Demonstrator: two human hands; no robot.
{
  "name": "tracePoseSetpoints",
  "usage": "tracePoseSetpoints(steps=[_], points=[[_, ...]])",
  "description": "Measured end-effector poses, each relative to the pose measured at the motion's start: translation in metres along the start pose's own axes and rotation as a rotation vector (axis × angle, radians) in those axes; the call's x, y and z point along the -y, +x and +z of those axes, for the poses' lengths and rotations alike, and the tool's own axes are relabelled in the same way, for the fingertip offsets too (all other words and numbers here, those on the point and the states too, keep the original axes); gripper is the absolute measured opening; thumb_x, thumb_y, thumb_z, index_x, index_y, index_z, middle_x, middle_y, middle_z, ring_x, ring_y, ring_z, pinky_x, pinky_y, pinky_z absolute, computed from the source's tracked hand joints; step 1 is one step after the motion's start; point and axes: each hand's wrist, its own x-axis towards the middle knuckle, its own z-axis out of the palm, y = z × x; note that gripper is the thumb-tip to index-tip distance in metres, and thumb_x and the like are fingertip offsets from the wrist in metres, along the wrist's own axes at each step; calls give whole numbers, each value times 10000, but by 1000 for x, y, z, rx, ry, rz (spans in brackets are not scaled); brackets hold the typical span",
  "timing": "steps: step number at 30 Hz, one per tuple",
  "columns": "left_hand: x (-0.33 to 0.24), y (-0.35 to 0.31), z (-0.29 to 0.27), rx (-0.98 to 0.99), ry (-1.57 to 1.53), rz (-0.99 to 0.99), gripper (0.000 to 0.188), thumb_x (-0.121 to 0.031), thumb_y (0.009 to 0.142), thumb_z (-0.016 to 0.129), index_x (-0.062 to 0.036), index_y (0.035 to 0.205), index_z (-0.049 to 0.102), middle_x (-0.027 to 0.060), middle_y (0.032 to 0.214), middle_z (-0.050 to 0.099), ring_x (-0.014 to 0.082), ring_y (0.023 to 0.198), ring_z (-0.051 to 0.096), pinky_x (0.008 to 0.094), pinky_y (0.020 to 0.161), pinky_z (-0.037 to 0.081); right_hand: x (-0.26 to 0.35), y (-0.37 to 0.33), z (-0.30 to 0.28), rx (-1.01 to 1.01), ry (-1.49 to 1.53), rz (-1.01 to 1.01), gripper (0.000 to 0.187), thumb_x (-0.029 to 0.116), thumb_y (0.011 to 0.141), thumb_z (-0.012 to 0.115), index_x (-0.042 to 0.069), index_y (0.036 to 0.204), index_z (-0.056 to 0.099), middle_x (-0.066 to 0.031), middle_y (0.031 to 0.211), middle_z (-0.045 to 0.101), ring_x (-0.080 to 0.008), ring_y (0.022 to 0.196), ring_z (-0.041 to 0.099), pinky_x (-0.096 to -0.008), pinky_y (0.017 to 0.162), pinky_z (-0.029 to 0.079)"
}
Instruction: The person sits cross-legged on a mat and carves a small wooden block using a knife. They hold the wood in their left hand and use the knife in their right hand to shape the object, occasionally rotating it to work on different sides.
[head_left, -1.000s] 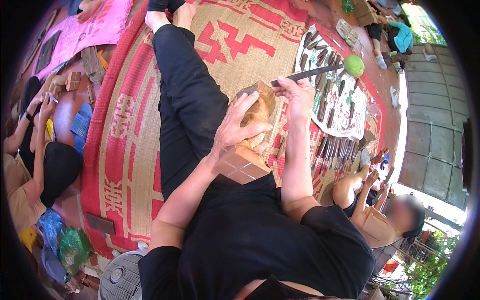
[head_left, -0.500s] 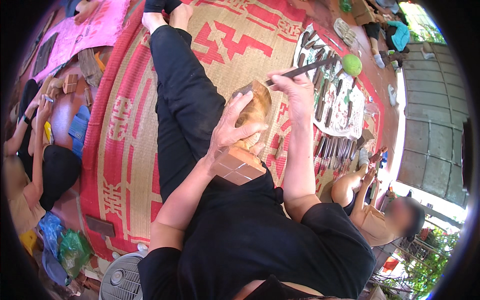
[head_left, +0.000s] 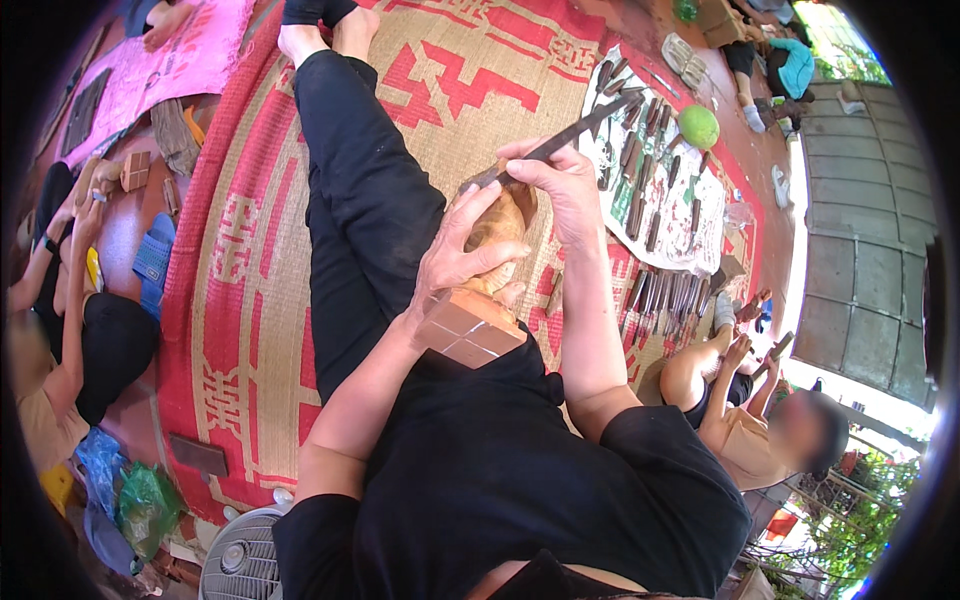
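Note:
A carved wooden piece (head_left: 518, 207) with a rounded body and a square block base (head_left: 468, 330) rests in my lap, its base toward me. My left hand (head_left: 462, 250) is wrapped round its body from the left, fingers pressed on the wood. Pinched in my right hand (head_left: 565, 188) is a long, narrow dark file (head_left: 585, 125), slanting up to the right. The near end of the file lies at the far end of the carving, close to my left fingertips. Whether it touches the wood is hard to tell.
A white cloth (head_left: 712, 235) at my right holds several carving tools and a green round fruit (head_left: 698, 128). More tools (head_left: 665, 300) lie in a row nearer me. A seated person (head_left: 770, 420) works at the right, another (head_left: 60, 370) at the left. A fan (head_left: 240, 560) stands behind left.
My right hand has moved left and slightly down, bringing the file's near end over the carving's far end. My left hand keeps its hold on the carving.

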Motion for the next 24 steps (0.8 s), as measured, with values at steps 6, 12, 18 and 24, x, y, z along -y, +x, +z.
tracePoseSetpoints(steps=[6,12,18,24], points=[[-3,-2,-1,-12,-75,-28,320,-200,657,743,-165,972,696,175,1367,405,408,1260,401,469,1026,372,-15,10,-10,-205,153,-69,82,48,788,665,7,837,615,-119,796,675,-184,645,654,-275,617,527],[3,-3,-3,-196,-329,-70,388,-256,719,753,-93,1054,644,206,1403,330,386,1293,357,447,1050,332,-6,2,17,-15,404,30,111,21,804,635,-8,909,647,-102,871,691,-147,788,644,-274,726,517],[-7,-19,-21,-232,378,-57,950,-692,730,577,-5,1347,349,250,1446,226,406,1368,172,537,1102,144,10,-2,44,91,248,73,133,42,775,652,4,902,668,-73,860,679,-128,779,623,-265,733,498],[18,-67,-45,-144,519,-282,1133,-712,676,609,40,1419,203,242,1477,164,385,1391,124,499,1111,147,10,2,66,171,12,65,125,56,774,650,2,884,671,-43,805,644,-102,743,589,-239,699,463]])
